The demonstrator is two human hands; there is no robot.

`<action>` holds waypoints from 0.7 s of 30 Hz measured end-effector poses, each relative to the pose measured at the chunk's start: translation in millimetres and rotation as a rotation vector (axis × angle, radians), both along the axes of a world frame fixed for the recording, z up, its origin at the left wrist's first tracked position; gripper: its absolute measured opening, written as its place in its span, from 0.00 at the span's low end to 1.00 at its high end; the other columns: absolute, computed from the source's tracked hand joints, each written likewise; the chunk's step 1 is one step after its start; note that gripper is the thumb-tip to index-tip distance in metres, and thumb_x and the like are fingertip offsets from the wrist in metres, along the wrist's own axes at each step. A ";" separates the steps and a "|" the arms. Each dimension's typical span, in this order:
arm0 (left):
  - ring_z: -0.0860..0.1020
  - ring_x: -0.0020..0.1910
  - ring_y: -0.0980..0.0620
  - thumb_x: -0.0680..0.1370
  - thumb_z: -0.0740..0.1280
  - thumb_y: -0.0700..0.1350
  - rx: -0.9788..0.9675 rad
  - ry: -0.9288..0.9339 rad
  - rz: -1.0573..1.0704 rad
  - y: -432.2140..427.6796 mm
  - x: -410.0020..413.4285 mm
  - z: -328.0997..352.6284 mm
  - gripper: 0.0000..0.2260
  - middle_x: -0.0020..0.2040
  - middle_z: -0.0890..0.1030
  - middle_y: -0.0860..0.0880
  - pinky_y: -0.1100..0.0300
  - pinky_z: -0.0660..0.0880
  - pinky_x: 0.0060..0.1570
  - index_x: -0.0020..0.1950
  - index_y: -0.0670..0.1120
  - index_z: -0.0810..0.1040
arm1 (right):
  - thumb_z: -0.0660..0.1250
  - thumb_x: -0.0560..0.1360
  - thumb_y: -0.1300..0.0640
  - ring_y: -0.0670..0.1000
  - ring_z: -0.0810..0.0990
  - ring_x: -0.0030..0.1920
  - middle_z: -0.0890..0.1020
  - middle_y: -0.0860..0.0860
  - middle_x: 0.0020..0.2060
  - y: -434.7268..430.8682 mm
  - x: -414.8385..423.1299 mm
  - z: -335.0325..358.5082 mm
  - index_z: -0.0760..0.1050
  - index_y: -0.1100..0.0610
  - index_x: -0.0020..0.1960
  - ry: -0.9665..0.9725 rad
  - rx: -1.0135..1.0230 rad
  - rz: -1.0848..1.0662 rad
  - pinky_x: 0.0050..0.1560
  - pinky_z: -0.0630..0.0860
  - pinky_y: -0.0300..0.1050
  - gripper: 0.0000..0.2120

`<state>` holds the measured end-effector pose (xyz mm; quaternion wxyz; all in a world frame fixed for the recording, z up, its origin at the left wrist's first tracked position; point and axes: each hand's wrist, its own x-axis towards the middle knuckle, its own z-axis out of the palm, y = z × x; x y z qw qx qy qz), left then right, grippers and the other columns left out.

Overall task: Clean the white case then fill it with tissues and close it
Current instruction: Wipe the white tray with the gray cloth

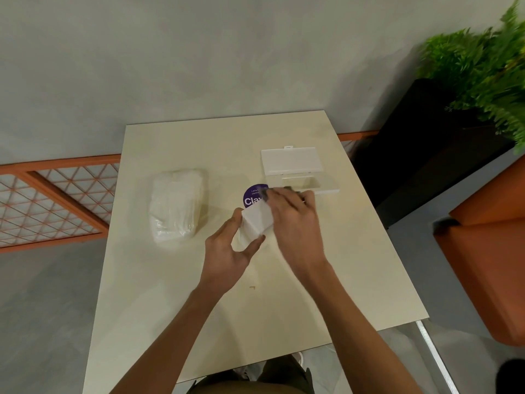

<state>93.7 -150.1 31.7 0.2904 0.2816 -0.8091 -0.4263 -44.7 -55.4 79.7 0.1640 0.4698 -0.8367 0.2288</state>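
The white case lies open at the table's back right, its lid flat toward the far edge. A clear plastic pack of white tissues lies at the left. In the middle, my left hand pinches a folded white tissue between thumb and fingers. My right hand lies over the tissue's right side, blurred, with its fingers touching the tissue; whether they grip it is unclear. Both hands are just in front of the case.
A round purple sticker is on the cream table beside the case. An orange mesh railing runs at the left. A black planter with a green plant and an orange seat stand at the right.
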 end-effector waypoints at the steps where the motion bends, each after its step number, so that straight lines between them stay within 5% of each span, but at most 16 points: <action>1: 0.81 0.62 0.63 0.74 0.81 0.50 0.011 -0.007 0.005 0.4 -0.5 -0.2 0.34 0.62 0.85 0.53 0.69 0.74 0.63 0.77 0.45 0.74 | 0.65 0.80 0.67 0.52 0.78 0.59 0.86 0.53 0.61 -0.1 -7.0 2.0 0.83 0.59 0.67 -0.016 -0.025 -0.048 0.57 0.76 0.49 0.18; 9: 0.83 0.59 0.60 0.74 0.81 0.41 -0.054 0.007 -0.049 -1.9 -1.9 2.3 0.30 0.60 0.85 0.53 0.65 0.77 0.62 0.75 0.42 0.76 | 0.67 0.80 0.65 0.58 0.80 0.58 0.83 0.51 0.67 2.0 41.4 -18.8 0.80 0.58 0.70 0.006 0.018 0.076 0.63 0.74 0.45 0.19; 15: 0.82 0.64 0.59 0.75 0.81 0.51 0.011 0.002 -0.010 -1.8 -0.6 -0.9 0.35 0.62 0.84 0.52 0.66 0.74 0.65 0.78 0.43 0.73 | 0.72 0.75 0.74 0.52 0.76 0.56 0.87 0.55 0.59 5.7 -7.6 2.5 0.84 0.60 0.64 -0.029 -0.112 -0.110 0.56 0.79 0.51 0.20; 18: 0.82 0.56 0.62 0.74 0.81 0.46 -0.032 0.009 -0.025 1.5 -2.7 5.7 0.31 0.55 0.84 0.55 0.68 0.76 0.60 0.75 0.42 0.76 | 0.67 0.75 0.70 0.57 0.79 0.57 0.84 0.53 0.64 4.6 22.0 -11.5 0.82 0.59 0.66 0.029 -0.026 -0.016 0.62 0.73 0.46 0.21; 21: 0.82 0.61 0.61 0.73 0.79 0.40 -0.062 0.043 -0.065 0.5 -3.5 7.3 0.29 0.61 0.85 0.54 0.59 0.79 0.63 0.74 0.41 0.77 | 0.70 0.76 0.68 0.58 0.76 0.55 0.83 0.53 0.65 6.4 52.2 -18.3 0.81 0.60 0.68 0.030 -0.050 0.052 0.62 0.76 0.46 0.21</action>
